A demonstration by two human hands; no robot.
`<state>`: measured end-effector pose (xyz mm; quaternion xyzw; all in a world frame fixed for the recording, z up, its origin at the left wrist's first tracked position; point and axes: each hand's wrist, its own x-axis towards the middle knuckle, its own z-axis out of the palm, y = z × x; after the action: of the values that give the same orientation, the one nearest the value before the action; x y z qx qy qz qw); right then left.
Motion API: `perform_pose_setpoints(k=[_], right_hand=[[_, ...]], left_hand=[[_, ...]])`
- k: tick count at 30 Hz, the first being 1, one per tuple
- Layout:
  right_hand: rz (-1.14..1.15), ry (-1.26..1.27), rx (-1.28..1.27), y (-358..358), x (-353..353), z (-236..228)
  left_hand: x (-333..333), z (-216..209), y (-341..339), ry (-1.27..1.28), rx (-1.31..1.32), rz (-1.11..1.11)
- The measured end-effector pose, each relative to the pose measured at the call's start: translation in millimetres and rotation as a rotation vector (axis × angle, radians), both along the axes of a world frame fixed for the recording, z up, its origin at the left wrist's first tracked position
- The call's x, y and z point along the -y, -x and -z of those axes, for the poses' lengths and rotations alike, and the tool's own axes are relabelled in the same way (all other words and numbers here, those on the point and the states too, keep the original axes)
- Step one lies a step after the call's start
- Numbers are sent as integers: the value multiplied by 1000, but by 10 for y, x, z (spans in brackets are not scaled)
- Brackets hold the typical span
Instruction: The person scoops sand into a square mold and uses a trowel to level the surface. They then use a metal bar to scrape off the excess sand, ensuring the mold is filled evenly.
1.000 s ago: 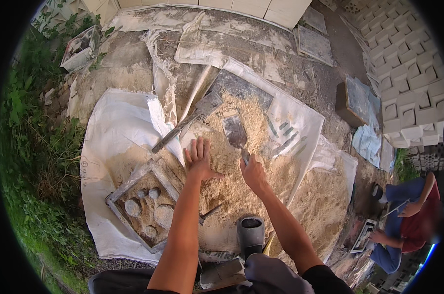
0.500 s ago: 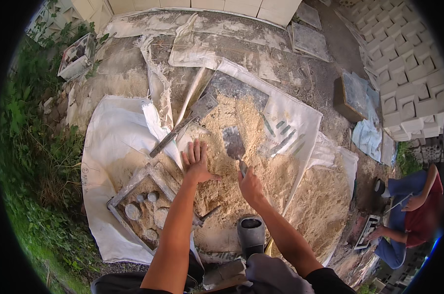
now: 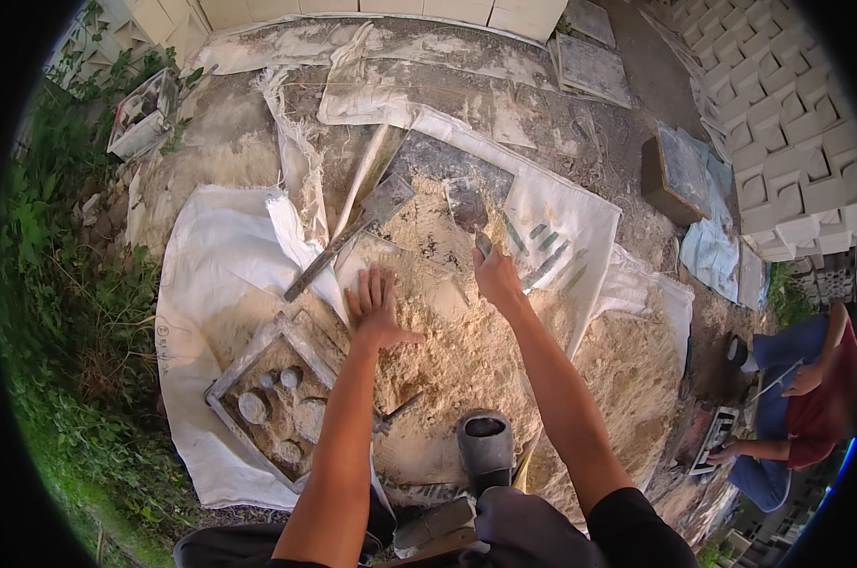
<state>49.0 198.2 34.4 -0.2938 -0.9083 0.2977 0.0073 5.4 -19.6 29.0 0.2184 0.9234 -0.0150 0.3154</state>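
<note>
My right hand [image 3: 498, 276] is closed round the handle of a trowel [image 3: 465, 203]. The trowel's flat blade rests over pale sandy mix [image 3: 447, 355] and the dark board [image 3: 428, 156] at the far end of the heap. Resting flat with fingers spread, my left hand [image 3: 375, 312] lies at the left side of the mix and holds nothing. Just beyond it lies a long, flat-ended grey tool [image 3: 343, 246]. Near my left forearm is a square frame [image 3: 248, 355] with several round pieces [image 3: 253, 407] in it; the forearm hides part of it.
White sacking [image 3: 201, 256] spreads under the heap. By my left forearm lies a small dark metal tool [image 3: 405, 409], partly hidden. My boot [image 3: 486, 440] stands in the mix. A box-like block [image 3: 674, 175] sits at right, near another person [image 3: 807, 407] handling a rectangular mould [image 3: 712, 440].
My right hand has pushed the trowel away from me, up to the dark board, and a dark patch shows where mix lay. My left hand stays nearly in place.
</note>
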Motion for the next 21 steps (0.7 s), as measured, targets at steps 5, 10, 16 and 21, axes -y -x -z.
perform_pose_setpoints(k=[5,10,16,21], right_hand=[[22,85,166,-373,190,17],[56,87,308,-1361,606,-29],[63,274,112,-1743,573,-139],[281,106,-38,-1580,307,-129]], left_hand=[[6,8,3,-4,29,-25],[-7,51,-15,-70,-7,-27],[-81,148,-16,-222,-147,29],[-144,487,-7,-535,-244,-14]])
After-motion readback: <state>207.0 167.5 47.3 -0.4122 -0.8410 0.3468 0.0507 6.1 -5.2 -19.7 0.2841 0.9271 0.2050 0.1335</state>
